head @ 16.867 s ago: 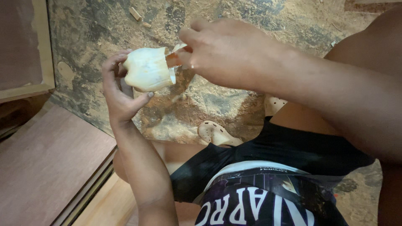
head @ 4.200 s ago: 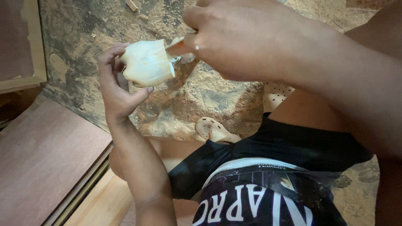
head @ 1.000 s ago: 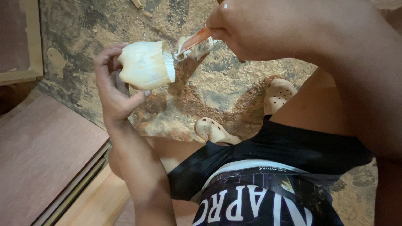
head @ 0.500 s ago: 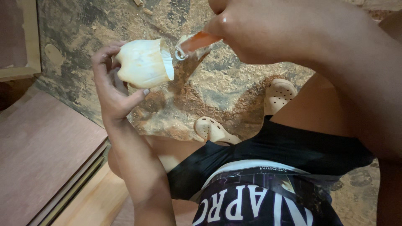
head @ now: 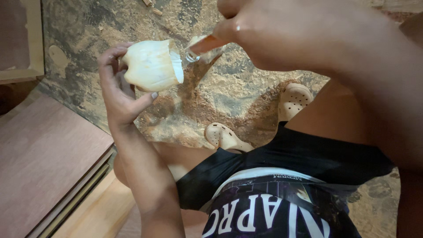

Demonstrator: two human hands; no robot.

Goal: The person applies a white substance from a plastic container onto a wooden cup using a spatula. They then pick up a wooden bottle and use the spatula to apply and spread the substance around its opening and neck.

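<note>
Carved pale wooden piece (head: 151,65), cupped in the left hand (head: 118,90) above the sawdust-strewn floor (head: 220,97).
Fingers wrapped its rounded body, steadying it; the right hand (head: 282,39) pinched an orange-handled tool (head: 203,45) just beside its open rim.

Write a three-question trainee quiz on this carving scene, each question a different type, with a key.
1. True or false: the left hand holds the pale carved piece up off the floor.
2. Multiple choice: the tool in the right hand has a handle that is A) blue, B) orange, C) black.
3. Fill in: on the sawdust-covered floor the person wears pale ____ with holes.

Key: 1 true; 2 B; 3 clogs.
</note>
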